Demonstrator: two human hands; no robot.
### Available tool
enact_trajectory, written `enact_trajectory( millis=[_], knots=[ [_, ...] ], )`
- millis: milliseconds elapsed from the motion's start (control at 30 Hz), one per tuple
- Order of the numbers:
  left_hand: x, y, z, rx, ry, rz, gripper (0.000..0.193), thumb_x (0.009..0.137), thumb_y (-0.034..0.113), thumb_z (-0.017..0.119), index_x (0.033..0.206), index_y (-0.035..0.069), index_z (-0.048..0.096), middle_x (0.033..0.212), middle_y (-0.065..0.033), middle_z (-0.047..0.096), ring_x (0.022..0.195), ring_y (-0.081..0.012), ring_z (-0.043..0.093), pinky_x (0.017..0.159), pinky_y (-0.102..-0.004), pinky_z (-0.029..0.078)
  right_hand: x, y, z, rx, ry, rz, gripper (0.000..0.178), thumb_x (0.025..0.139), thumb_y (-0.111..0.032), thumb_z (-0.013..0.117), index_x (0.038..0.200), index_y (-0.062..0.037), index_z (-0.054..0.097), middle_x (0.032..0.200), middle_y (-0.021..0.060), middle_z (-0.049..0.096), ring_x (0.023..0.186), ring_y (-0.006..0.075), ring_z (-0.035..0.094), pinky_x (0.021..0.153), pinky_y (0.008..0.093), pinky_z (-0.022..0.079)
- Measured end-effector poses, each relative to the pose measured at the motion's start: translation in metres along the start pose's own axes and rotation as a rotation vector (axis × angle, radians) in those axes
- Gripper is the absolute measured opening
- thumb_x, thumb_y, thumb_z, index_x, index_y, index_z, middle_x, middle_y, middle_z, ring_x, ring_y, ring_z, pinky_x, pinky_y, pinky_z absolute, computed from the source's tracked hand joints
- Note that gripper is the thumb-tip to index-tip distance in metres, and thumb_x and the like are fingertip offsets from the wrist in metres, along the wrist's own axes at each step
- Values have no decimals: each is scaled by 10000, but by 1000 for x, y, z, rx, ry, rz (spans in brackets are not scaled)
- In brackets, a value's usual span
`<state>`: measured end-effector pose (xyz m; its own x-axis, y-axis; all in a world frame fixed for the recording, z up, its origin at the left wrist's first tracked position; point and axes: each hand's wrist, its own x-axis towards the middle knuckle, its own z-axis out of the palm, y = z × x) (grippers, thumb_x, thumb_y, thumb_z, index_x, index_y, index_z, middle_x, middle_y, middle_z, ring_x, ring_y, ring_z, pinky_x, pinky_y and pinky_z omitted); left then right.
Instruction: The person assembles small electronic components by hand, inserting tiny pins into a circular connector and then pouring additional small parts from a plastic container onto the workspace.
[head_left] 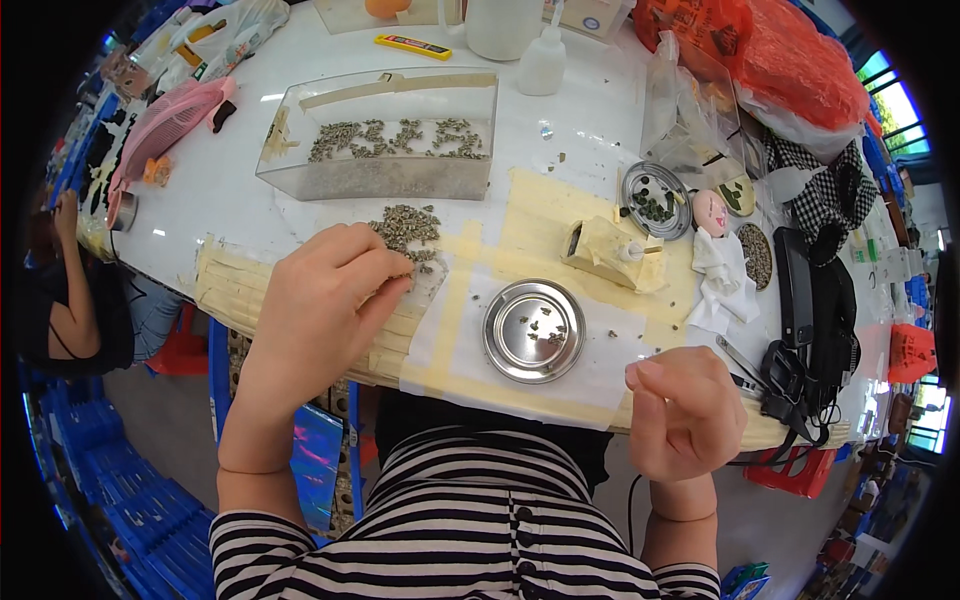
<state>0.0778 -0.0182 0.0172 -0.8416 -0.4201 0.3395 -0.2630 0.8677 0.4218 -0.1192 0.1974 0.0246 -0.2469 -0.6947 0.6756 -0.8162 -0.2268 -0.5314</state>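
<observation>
My left hand [335,295] is at the near edge of a loose pile of small grey-brown metal pieces [405,225], its thumb and fingers pinched together. Whatever lies between those fingertips is hidden. To the right, a round shiny metal dish [535,340] holds several of the same small pieces. Over the table's front edge, right of the dish, my right hand [690,410] is raised with its fingers curled in and the fingertips close together. I cannot make out whether anything tiny is in it.
Beyond the pile stands a clear plastic box [375,180] with more pieces. A tape-wrapped block [615,252], a metal dish of dark bits [685,215], tweezers [740,362] and a black strap [815,320] lie rightward. A white squeeze bottle [542,65] stands behind. Another person's arm [75,280] shows at left.
</observation>
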Motion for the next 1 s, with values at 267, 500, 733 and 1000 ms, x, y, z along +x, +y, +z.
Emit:
enact_trajectory(
  millis=[267,500,733,1000],
  knots=[
    [-12,2,6,-105,12,-166,167,785,27,725,942,-1,672,862,-113,604,786,-290,613,686,-372,503,-13,-6,-5,-83,17,-1,273,715,80,712,962,-30,676,715,52,653,611,189,635,553,272,510],
    [-5,-7,21,-136,67,-71,155,790,-25,717,941,-21,684,863,-107,625,729,-236,616,623,-310,497,-16,0,4,-135,13,-13,282,714,82,713,972,-27,683,697,56,642,581,183,609,535,269,492],
    [-4,-13,19,-259,156,-135,182,796,-65,704,974,-27,696,828,-101,649,716,-177,641,636,-269,515,-15,6,7,-190,11,13,264,718,83,709,960,-18,684,681,61,638,569,187,594,532,269,483],
    [-1,-17,13,-404,211,-182,254,784,-80,705,1029,-14,702,875,-92,654,735,-162,660,654,-267,543,-16,20,16,-214,18,4,244,729,72,712,959,-6,688,661,69,630,561,196,591,517,273,468]
  ],
)
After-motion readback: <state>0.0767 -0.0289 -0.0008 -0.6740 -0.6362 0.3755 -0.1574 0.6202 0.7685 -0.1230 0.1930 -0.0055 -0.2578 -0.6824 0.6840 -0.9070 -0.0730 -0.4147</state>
